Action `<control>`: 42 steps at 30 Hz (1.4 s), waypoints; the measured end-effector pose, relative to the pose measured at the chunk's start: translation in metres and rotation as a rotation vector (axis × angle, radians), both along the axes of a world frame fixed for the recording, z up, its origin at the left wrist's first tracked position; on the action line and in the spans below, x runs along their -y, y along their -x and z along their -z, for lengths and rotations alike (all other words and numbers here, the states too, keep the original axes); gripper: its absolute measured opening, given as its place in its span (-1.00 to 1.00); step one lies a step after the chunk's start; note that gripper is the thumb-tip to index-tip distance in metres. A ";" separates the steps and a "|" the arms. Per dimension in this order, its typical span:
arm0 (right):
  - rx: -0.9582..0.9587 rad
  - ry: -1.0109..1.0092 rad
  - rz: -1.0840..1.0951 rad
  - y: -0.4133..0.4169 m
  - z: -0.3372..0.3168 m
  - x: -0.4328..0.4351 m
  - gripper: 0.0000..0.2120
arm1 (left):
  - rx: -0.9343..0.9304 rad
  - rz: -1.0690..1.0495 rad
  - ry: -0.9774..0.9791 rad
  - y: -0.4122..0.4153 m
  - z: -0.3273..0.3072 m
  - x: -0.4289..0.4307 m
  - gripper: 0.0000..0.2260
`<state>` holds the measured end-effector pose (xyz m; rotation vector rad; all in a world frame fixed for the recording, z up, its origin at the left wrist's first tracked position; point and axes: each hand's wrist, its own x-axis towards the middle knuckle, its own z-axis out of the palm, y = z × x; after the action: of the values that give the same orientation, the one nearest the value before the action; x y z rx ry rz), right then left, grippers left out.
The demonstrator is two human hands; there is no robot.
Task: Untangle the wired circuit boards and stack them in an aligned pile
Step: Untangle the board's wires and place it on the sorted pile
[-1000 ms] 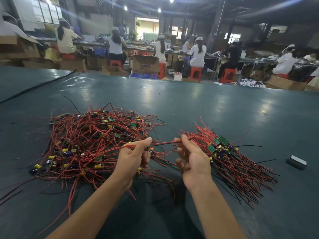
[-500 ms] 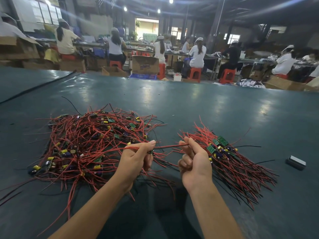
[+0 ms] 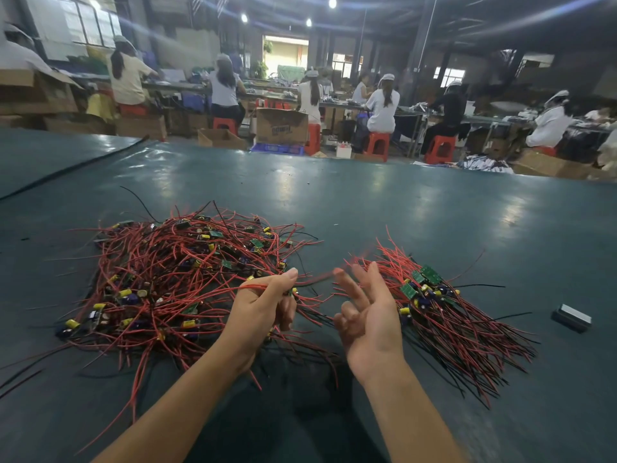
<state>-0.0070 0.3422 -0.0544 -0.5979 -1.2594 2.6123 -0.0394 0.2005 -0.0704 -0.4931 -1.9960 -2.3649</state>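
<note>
Dark green worktop (image 3: 367, 212), workers seated beyond. Tangled heap of red-wired circuit boards (image 3: 173, 279) at left; smaller aligned pile (image 3: 444, 309) at right. Left hand (image 3: 263, 305) grasps red wires at the heap's edge. Right hand (image 3: 370, 325) between both, fingers spread, released. Small dark block (image 3: 571, 317) far right.

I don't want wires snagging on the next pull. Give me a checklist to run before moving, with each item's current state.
1. Left hand grips a red wire: ok.
2. Right hand free, fingers spread, nothing held: ok.
3. Gripped wire clear of the tangled heap: cannot tell, strands cross under the hand.
4. Sorted pile aligned, boards at one end: ok.
5. Small dark block lies apart from the sorted pile: ok.
</note>
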 end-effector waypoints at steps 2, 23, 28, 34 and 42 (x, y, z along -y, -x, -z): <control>-0.014 -0.064 -0.075 -0.003 0.000 0.009 -0.71 | -0.014 -0.014 0.006 0.000 -0.001 -0.001 -0.56; 0.008 0.009 0.083 0.004 -0.004 -0.010 -0.86 | -0.047 0.032 0.095 -0.005 -0.002 -0.006 -0.64; -0.056 0.142 0.099 0.005 -0.005 -0.033 -0.84 | -0.092 0.050 0.124 -0.007 -0.004 -0.005 -0.62; -0.096 0.194 0.127 0.003 -0.009 -0.034 -0.84 | -0.103 -0.002 0.026 -0.003 -0.005 0.001 -0.61; -0.088 -0.067 -0.045 -0.005 -0.011 -0.012 -0.30 | -0.089 -0.005 -0.024 0.002 -0.008 0.008 -0.60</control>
<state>-0.0022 0.3542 -0.0432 -0.4428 -1.3421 2.5897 -0.0413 0.1922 -0.0623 -0.5812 -1.9263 -2.3174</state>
